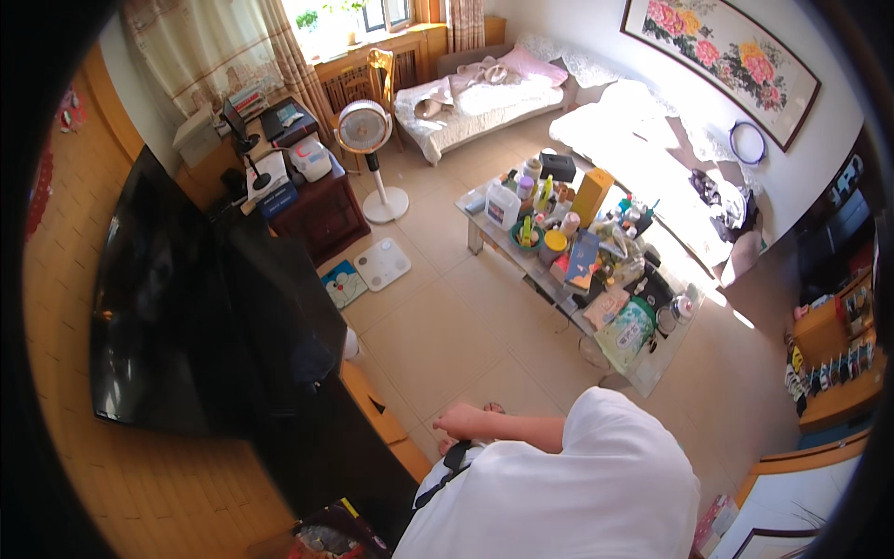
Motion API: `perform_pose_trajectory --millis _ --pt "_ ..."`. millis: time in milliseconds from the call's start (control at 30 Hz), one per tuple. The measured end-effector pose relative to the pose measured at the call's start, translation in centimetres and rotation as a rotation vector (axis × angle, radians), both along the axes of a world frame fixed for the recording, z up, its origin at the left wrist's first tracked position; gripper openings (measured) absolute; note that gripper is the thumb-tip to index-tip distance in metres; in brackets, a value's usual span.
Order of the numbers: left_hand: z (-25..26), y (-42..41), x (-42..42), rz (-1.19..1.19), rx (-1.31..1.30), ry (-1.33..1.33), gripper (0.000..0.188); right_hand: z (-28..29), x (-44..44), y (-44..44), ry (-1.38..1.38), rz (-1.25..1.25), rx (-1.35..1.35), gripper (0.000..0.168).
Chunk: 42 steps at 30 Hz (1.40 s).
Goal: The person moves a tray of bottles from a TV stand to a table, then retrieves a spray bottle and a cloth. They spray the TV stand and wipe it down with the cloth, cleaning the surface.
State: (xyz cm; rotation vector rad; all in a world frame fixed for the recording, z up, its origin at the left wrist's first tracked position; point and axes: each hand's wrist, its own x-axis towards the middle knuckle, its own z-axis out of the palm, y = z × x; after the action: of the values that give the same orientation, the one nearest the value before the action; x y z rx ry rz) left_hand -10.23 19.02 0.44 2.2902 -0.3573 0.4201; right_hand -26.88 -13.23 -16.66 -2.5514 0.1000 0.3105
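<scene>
My right hand [462,422] is held in front of my body, its forearm reaching leftward out of a white short sleeve [614,426]. Its fingers look curled, and whether anything is inside them is hidden. A black strap [454,458] lies just below it against my white clothing. To the left of the hand stands a low cabinet with a black top [328,447] and a wooden drawer front [374,402]. My left hand is out of view. One sandalled foot [494,407] shows beyond the wrist on the tiled floor [447,342].
A large television [160,314] stands on the left. Ahead are a bathroom scale [382,264] and a pedestal fan [374,157]. The coffee table [656,367] on the right holds bottles, boxes and bags. Behind it are a sunlit sofa [601,129] and a daybed [482,105].
</scene>
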Motion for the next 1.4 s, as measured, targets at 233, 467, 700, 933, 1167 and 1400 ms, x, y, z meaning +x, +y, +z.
perform_pose_trajectory --millis 233,467,700,933,1167,1400 --pt "2.0 -5.1 -1.0 -0.054 -0.025 0.006 0.038 1.5 -3.1 -5.3 0.102 -0.109 -0.034 0.038" --pt "4.0 -9.0 -1.6 -0.184 -0.057 0.015 0.039 5.4 -6.7 -8.1 0.148 -0.203 0.037 0.040" --pt "6.9 -18.0 -3.5 -0.577 -0.101 0.044 0.040 21.2 -4.5 -7.3 -0.442 -0.110 0.255 0.090" --pt "6.1 -32.1 -12.2 -1.194 -0.051 0.331 0.041 25.2 -11.4 -9.9 -0.791 -0.325 0.176 0.095" --pt "5.5 -42.6 -19.3 -1.640 0.202 0.014 0.047 24.9 -23.3 -13.2 -0.805 -0.664 0.034 0.054" --pt "4.4 -51.0 -24.7 -1.963 0.325 0.053 0.043 22.5 -28.7 -15.7 -0.757 -0.965 -0.183 0.037"
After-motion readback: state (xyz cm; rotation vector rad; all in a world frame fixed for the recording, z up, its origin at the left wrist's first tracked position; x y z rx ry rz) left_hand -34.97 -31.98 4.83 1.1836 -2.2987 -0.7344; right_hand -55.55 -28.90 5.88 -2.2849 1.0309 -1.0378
